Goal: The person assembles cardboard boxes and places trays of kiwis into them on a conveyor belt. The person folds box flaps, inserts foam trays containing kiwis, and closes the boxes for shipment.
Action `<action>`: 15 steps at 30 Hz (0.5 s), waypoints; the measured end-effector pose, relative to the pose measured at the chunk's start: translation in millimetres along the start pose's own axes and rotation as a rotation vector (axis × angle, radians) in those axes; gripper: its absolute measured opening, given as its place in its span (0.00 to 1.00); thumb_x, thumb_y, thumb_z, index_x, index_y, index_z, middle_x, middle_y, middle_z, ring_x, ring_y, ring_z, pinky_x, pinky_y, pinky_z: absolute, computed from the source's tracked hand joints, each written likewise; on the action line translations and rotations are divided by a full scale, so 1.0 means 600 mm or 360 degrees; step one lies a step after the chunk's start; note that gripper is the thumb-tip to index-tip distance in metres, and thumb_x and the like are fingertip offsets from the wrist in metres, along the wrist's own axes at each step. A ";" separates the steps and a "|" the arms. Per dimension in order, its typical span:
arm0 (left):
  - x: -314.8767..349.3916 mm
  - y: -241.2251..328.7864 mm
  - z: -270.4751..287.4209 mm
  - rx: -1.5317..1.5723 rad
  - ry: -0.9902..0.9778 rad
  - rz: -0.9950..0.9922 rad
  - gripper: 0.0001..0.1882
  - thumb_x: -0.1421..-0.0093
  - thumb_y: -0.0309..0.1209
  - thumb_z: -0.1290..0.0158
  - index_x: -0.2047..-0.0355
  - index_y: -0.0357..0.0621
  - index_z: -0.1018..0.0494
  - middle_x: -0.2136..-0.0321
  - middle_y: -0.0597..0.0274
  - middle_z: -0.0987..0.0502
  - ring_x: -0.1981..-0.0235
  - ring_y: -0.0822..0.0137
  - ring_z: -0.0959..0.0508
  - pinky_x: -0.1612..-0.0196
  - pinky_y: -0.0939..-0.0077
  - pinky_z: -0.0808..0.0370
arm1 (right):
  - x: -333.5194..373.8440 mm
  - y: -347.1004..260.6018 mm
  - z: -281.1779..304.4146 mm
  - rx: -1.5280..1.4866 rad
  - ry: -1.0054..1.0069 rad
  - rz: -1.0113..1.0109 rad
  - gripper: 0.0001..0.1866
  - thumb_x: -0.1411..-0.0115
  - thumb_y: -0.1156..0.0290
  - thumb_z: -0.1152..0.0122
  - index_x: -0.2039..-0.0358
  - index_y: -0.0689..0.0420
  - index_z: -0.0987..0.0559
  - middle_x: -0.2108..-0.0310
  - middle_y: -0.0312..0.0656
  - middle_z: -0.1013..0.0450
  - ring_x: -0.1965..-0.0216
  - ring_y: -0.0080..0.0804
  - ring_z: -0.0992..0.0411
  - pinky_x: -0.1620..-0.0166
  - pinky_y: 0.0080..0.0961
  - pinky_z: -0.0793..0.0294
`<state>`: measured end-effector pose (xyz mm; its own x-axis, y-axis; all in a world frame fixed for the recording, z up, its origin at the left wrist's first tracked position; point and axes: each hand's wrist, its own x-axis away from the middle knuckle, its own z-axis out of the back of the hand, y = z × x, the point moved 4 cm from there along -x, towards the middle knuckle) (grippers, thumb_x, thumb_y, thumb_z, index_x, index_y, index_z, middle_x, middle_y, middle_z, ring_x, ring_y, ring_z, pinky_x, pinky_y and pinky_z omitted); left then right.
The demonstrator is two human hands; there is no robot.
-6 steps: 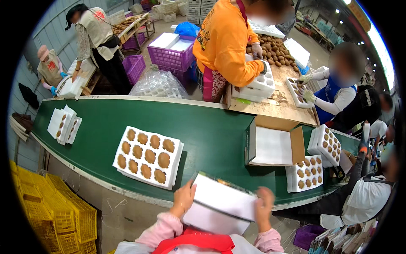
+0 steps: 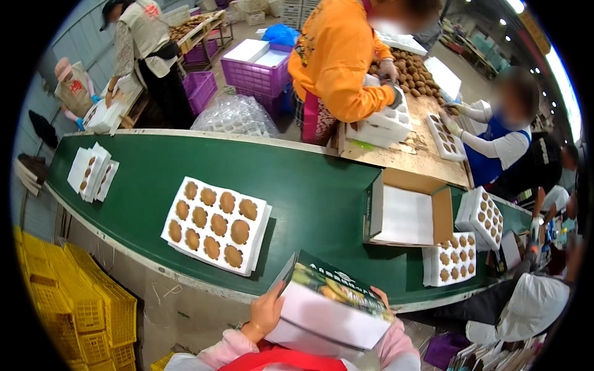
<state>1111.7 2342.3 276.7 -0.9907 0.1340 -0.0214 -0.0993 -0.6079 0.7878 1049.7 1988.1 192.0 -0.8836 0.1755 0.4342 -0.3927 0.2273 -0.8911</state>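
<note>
Close to my body, at the belt's near edge, I hold a cardboard carton [image 2: 331, 321]. It has white faces and a dark green printed side with fruit pictures, tilted up toward the belt. My left hand [image 2: 266, 313] is closed around its left end. My right hand [image 2: 382, 298] grips the right end, with part of it hidden behind the carton. Ahead and left on the belt lies a stack of white foam trays [image 2: 216, 226], its top one filled with brown round fruits like kiwis. Farther right stands an open carton [image 2: 405, 213] with a white lining.
The green conveyor belt [image 2: 309, 210] runs across in front of me. More filled trays [image 2: 450, 260] lie at its right, others [image 2: 93, 173] at far left. Yellow crates [image 2: 86, 303] stack at lower left. Across the belt, people handle trays at a wooden table [image 2: 421, 139] heaped with fruit.
The carton in my hands has turned, so its printed side now faces up into view, and it has shifted slightly right. My right hand has moved closer in along its end.
</note>
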 end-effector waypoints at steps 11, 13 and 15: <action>-0.105 -0.153 -0.172 0.2264 -0.0664 0.1133 0.21 0.37 0.36 0.62 0.48 0.38 0.38 0.53 0.55 0.30 0.52 0.64 0.31 0.46 0.70 0.39 | 0.080 -0.250 -0.066 0.1645 -0.0651 0.0300 0.12 0.62 0.81 0.41 0.73 0.57 0.23 0.69 0.42 0.26 0.61 0.43 0.29 0.52 0.33 0.36; -0.111 -0.242 -0.220 0.1763 -0.0785 0.0999 0.21 0.37 0.38 0.62 0.48 0.37 0.38 0.55 0.54 0.29 0.53 0.62 0.30 0.47 0.69 0.38 | 0.063 -0.198 -0.090 0.2013 -0.0844 0.0780 0.13 0.60 0.82 0.43 0.71 0.55 0.24 0.71 0.44 0.26 0.68 0.44 0.28 0.61 0.33 0.31; -0.107 -0.296 -0.229 0.0938 -0.0715 0.0627 0.22 0.37 0.40 0.62 0.50 0.36 0.36 0.57 0.52 0.28 0.54 0.58 0.29 0.48 0.67 0.37 | 0.046 -0.144 -0.094 0.1953 -0.0949 0.0734 0.13 0.60 0.81 0.43 0.70 0.55 0.25 0.73 0.46 0.27 0.69 0.44 0.28 0.65 0.35 0.30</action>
<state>1180.4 2334.1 53.9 -0.7993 0.3724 0.4716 0.4345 -0.1840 0.8817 1073.8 2027.1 288.3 -0.8425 -0.4843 0.2359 0.2557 -0.7450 -0.6161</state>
